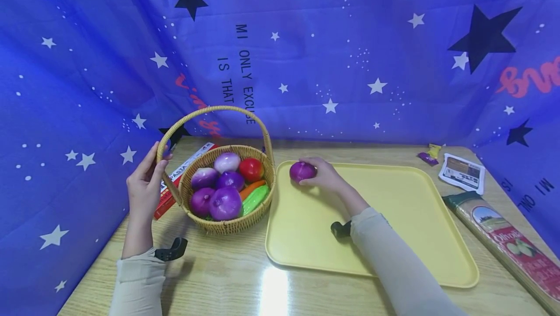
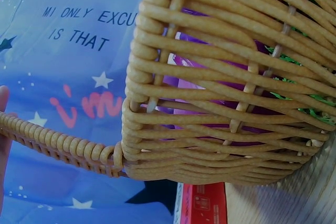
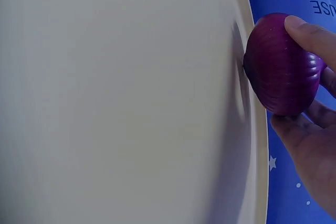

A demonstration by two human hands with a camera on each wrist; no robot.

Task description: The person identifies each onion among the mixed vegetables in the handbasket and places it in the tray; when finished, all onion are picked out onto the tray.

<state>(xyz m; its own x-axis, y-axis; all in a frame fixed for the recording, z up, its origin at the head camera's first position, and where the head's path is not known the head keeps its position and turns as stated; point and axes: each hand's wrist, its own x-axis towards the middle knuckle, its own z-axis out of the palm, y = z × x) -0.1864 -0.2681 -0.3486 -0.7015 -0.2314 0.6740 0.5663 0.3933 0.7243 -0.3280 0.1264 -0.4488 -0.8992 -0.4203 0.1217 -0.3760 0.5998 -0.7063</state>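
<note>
A wicker basket (image 1: 227, 227) with a tall arched handle stands left of centre in the head view. My left hand (image 1: 144, 180) grips the left side of that handle. Inside lie several purple onions (image 1: 225, 203), a tomato (image 1: 251, 169), a carrot (image 1: 252, 188) and a green vegetable (image 1: 255, 201). Between the thumb and fingers of my right hand (image 1: 325, 175) is a purple onion (image 1: 302, 172), held over the tray's far left corner. In the right wrist view this onion (image 3: 281, 66) hangs close over the yellow tray (image 3: 131, 98), its shadow beside it.
A red pasta box (image 1: 164, 203) lies behind and left of the basket. Right of the yellow tray are a long packet with a red label (image 1: 516, 245), a white pouch (image 1: 462, 172) and small wrapped sweets (image 1: 428, 155). Blue star-printed cloth (image 1: 341, 53) encloses the table.
</note>
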